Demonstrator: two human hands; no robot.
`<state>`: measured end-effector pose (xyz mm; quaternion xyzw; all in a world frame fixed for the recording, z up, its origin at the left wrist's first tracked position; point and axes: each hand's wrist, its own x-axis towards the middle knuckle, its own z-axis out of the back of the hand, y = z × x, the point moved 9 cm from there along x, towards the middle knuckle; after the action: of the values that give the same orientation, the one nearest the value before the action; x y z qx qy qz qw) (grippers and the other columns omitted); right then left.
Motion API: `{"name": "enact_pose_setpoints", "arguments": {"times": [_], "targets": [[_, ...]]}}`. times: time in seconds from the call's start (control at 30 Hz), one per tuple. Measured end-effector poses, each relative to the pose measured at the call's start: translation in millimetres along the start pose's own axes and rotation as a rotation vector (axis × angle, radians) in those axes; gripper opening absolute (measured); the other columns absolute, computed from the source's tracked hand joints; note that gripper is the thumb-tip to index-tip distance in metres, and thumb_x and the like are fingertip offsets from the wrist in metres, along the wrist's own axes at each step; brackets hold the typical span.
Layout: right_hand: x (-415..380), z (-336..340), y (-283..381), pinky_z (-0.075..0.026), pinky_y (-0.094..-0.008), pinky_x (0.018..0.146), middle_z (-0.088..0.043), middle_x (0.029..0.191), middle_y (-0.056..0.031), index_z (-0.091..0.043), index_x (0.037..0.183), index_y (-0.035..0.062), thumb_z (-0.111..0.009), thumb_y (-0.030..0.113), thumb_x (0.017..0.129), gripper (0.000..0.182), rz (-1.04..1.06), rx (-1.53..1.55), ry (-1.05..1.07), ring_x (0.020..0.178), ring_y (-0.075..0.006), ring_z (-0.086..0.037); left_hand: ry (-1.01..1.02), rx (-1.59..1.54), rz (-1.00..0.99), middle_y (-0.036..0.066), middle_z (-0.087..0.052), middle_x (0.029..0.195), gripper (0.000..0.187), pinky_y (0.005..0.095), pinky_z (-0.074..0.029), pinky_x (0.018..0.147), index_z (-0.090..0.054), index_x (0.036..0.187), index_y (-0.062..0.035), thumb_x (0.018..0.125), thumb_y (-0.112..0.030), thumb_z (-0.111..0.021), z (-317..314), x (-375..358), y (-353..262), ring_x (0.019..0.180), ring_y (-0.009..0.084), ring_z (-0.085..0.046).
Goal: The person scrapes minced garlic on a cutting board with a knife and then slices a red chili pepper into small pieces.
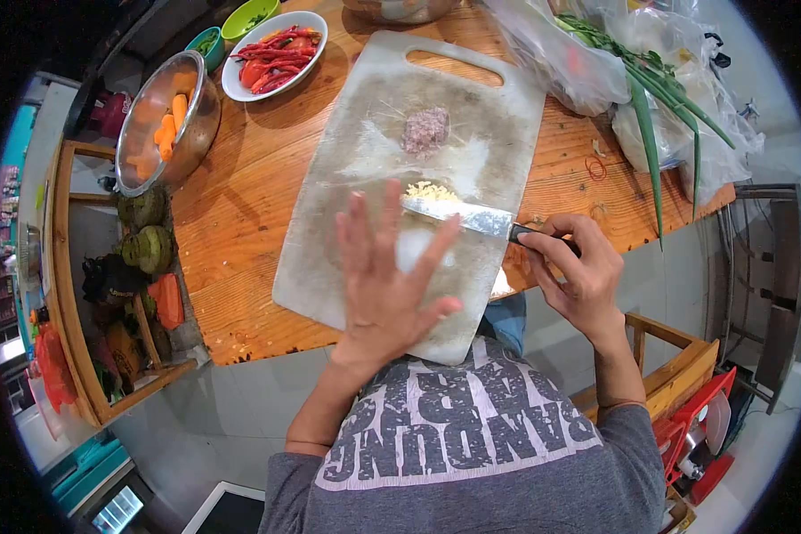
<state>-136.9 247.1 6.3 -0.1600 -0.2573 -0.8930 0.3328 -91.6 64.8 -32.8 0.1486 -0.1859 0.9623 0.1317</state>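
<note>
A wooden table (240, 205) carries a large pale cutting board (365, 178). At the table's far right lie plastic bags (578, 62) with green onions (659, 98) across them. On the left stand a steel bowl (196, 125) of carrots (167, 129) and a white plate (240, 84) of red chillies (276, 53). The left hand (387, 276) is spread flat, fingers released, above the blade of a knife (472, 218) lying across the board. The right hand (578, 271) is clenched round the knife's handle at the board's right edge. Just beyond the blade sits a small heap of chopped garlic (429, 190), and farther off a lump of purplish paste (425, 130).
</note>
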Motion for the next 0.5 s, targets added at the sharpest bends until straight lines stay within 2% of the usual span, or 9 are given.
{"name": "enact_pose_setpoints", "arguments": {"times": [0.03,0.13,0.43,0.5], "targets": [[1.0,-0.7,1.9,-0.051,-0.0318,0.062,-0.064,0.092,-0.0052,-0.074,0.096,0.0104,-0.079,0.004,0.069,0.029,0.002,0.010,-0.004,0.076,-0.0200,-0.065,0.015,0.021,-0.033,0.022,-0.009,0.167,0.076,0.0663,-0.005,0.119,-0.046,0.152,-0.0308,0.094,-0.077,-0.029,-2.5,2.4,-11.1,0.154,0.0430,0.003],[2.8,0.5,6.2,-0.051,-0.0321,0.062,-0.065,0.092,-0.0052,-0.073,0.094,0.0098,-0.079,0.003,0.068,0.027,0.008,0.035,-0.020,0.076,-0.0203,-0.065,0.125,-0.041,0.007,0.021,-0.008,0.167,0.074,0.0659,-0.001,0.119,-0.044,0.153,-0.0334,0.093,-0.076,-0.034,-14.2,10.2,-19.0,0.154,0.0426,0.008],[-11.6,21.4,0.8,-0.051,-0.0338,0.062,-0.065,0.091,-0.0062,-0.075,0.095,0.0099,-0.081,0.005,0.068,0.028,-0.001,-0.030,-0.044,0.075,-0.0223,-0.064,0.181,0.063,0.051,0.017,-0.004,0.169,0.078,0.0663,0.004,0.119,-0.038,0.156,-0.0317,0.090,-0.073,-0.044,-22.6,8.2,5.9,0.155,0.0403,0.007],[-18.4,25.7,-2.8,-0.051,-0.0343,0.062,-0.065,0.091,-0.0063,-0.075,0.095,0.0099,-0.081,0.006,0.067,0.029,-0.010,-0.052,-0.031,0.075,-0.0225,-0.064,0.234,0.106,0.071,0.017,-0.004,0.169,0.081,0.0648,0.005,0.119,-0.039,0.155,-0.0307,0.091,-0.079,-0.031,-28.0,5.1,11.8,0.154,0.0416,0.008]]}}
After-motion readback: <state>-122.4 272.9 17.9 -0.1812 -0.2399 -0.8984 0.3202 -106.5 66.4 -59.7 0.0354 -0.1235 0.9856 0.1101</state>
